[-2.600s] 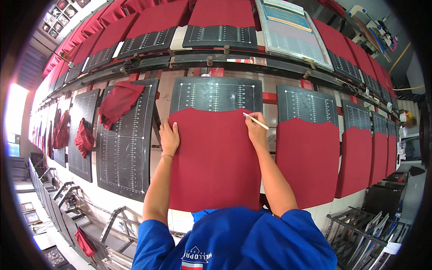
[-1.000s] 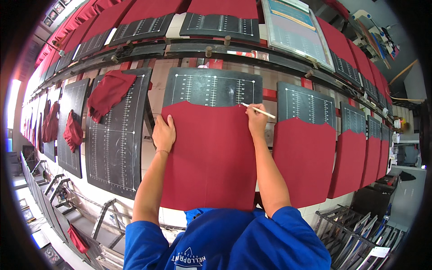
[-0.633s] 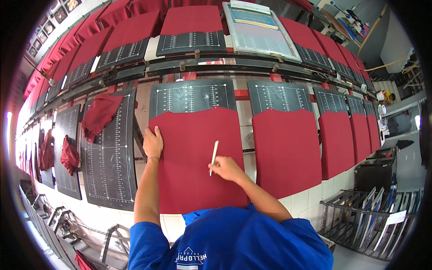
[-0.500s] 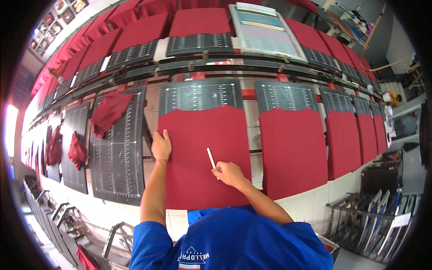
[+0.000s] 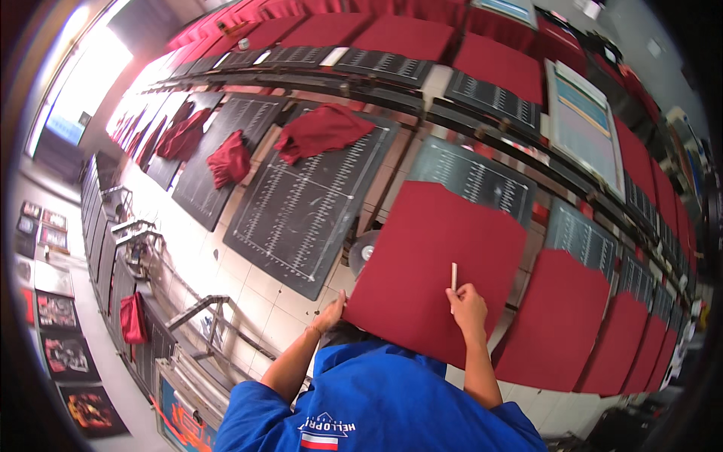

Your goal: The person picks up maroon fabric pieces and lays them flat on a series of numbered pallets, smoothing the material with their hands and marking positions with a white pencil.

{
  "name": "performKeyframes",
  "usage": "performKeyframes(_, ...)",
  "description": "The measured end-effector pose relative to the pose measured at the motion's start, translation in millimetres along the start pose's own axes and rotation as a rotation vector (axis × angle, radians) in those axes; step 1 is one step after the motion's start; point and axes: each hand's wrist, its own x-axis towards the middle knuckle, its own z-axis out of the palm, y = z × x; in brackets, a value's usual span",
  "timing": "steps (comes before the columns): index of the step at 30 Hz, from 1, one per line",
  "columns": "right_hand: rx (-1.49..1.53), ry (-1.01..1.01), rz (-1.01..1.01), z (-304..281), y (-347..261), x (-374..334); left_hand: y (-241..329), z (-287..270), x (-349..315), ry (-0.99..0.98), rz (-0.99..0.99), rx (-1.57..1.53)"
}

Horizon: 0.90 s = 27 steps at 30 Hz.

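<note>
A dark red fabric panel (image 5: 433, 260), cut like a garment piece, lies flat over a dark board (image 5: 471, 177) marked with white scales; the board's far end shows bare. My right hand (image 5: 468, 307) is closed on a thin pale stick (image 5: 454, 276), which points away from me above the middle of the panel. Its lower end is hidden in my fingers. My left hand (image 5: 328, 313) is at the panel's near left edge, beside the corner. Its fingers are too small and partly hidden to show whether they grip the fabric.
To the left, another marked board (image 5: 301, 203) carries a crumpled red cloth (image 5: 324, 132). More panel-covered boards run off to the right (image 5: 557, 320). A dark rail (image 5: 376, 94) crosses behind, with a framed screen (image 5: 587, 124) beyond it. Metal racks (image 5: 199, 313) stand at the lower left.
The view has swung to the left, so the boards appear tilted. My left hand has moved down the panel's left edge toward its near corner. My right hand still holds the stick.
</note>
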Motion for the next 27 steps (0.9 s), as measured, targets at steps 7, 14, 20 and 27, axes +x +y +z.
performKeyframes(7, 0.210, -0.004, -0.202, 25.0, -159.3, 27.9, -50.0, -101.8, -50.6, -0.292, 0.069, 0.316)
performKeyframes(14, 0.237, -0.208, -0.504, 201.8, -424.1, 106.4, 0.1, -279.7, -31.2, -0.541, 0.352, 0.112)
performKeyframes(20, 0.743, -0.165, 0.183, 328.5, -524.8, 252.3, 33.3, -391.8, 5.2, -0.434, 0.457, 0.117)
performKeyframes(27, 1.250, -0.230, -0.111, 243.7, -609.2, 159.1, 39.6, -401.7, 36.8, -0.519, 0.425, -0.326)
